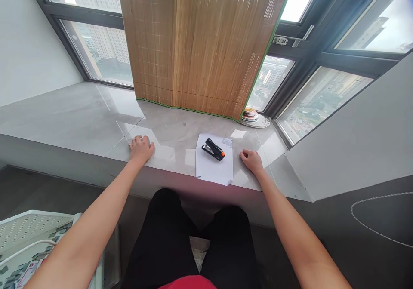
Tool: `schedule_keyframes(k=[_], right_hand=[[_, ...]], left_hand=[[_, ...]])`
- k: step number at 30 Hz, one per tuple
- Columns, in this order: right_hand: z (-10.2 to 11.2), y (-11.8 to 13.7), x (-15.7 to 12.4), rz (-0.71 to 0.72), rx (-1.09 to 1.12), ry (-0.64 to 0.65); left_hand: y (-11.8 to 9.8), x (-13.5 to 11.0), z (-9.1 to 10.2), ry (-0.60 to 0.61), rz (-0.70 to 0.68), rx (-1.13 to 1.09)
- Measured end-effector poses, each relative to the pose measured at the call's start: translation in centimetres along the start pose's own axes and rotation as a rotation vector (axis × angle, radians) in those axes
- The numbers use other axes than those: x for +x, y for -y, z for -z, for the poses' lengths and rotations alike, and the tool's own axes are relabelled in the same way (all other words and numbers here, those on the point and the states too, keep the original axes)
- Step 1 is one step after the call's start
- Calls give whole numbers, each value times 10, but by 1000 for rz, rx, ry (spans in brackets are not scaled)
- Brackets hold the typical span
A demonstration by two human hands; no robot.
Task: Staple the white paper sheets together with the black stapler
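Observation:
A black stapler [213, 149] with an orange tip lies on white paper sheets [213, 166] near the front edge of a grey stone window ledge [80, 117]. My left hand [141, 149] rests on the ledge well to the left of the papers, fingers curled under, with nothing visible in them. My right hand [252, 160] rests on the ledge just right of the papers, its fingers loosely curled and apart from the sheets. Neither hand touches the stapler.
A bamboo blind [200, 44] hangs down to the ledge behind the papers. A stack of small plates [252, 117] sits in the back right corner by the window. A white perforated tray [29, 233] stands at the lower left. My black-trousered legs are below the ledge.

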State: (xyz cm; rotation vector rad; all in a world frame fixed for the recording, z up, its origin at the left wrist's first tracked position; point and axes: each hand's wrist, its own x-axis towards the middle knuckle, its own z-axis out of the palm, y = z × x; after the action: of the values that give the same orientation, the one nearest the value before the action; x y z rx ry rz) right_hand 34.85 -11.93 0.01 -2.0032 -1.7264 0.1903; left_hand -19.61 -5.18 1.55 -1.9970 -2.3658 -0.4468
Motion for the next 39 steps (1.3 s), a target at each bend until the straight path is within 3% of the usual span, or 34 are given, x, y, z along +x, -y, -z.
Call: schedule_keyframes(k=[2, 5, 9, 12, 16, 21, 24, 32, 39], right_hand=[[-5, 4, 0, -2, -61, 16], [-10, 9, 2, -17, -133, 25], [-8, 9, 4, -49, -123, 20], [-3, 11, 5, -94, -119, 16], [-6, 33, 3, -112, -85, -11], [-41, 92, -12, 193, 135, 51], [-55, 109, -14, 213, 215, 56], [-47, 77, -3, 269, 472, 96], [-50, 66, -27, 188, 290, -144]], left_hand=[[-22, -8, 7, 33, -89, -72], [-75, -24, 8, 144, -296, -212], [-149, -53, -15, 219, -543, -423], [-180, -73, -32, 267, -582, -370], [-186, -82, -39, 284, -585, -256], [-181, -79, -40, 249, -577, -260], [-181, -79, -42, 244, -559, -251], [-183, -80, -42, 243, -538, -223], [-183, -80, -43, 242, -541, -240]])
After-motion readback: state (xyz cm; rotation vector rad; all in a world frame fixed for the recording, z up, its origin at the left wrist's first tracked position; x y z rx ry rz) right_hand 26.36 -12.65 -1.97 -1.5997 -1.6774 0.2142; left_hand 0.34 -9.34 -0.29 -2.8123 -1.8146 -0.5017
